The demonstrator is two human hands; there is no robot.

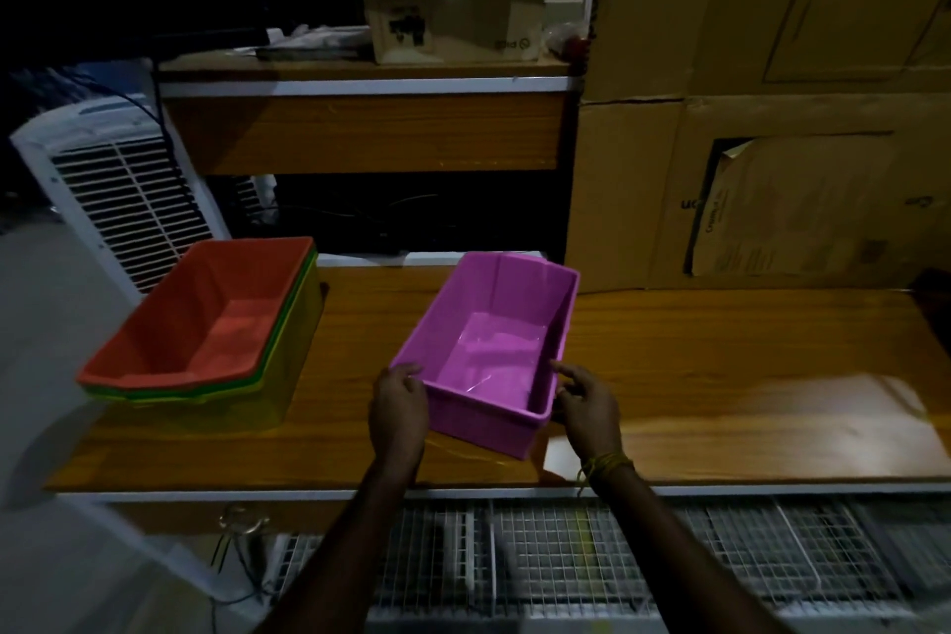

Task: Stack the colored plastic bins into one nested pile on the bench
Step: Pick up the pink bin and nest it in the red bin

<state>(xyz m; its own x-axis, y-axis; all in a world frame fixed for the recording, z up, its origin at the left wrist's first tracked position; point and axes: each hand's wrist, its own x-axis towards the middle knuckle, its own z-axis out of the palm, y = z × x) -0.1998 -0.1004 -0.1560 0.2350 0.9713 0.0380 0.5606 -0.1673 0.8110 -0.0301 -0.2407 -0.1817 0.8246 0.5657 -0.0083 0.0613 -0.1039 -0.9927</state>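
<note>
Head view: your left hand point(399, 399) and right hand point(586, 402) pinch the near corners of the purple bin point(489, 350), long axis running far-right, with the nested pile point(200, 324) well apart to its left.

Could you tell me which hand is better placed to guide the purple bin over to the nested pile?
Probably the left hand: it sits at the purple bin's near-left corner, the side facing the orange-topped pile. The right hand is at the far corner.

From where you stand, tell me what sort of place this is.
Probably a storeroom or workshop corner: large cardboard cartons stacked against the wall, a wooden bench with wire-mesh racks below, and an air cooler beside it.
</note>
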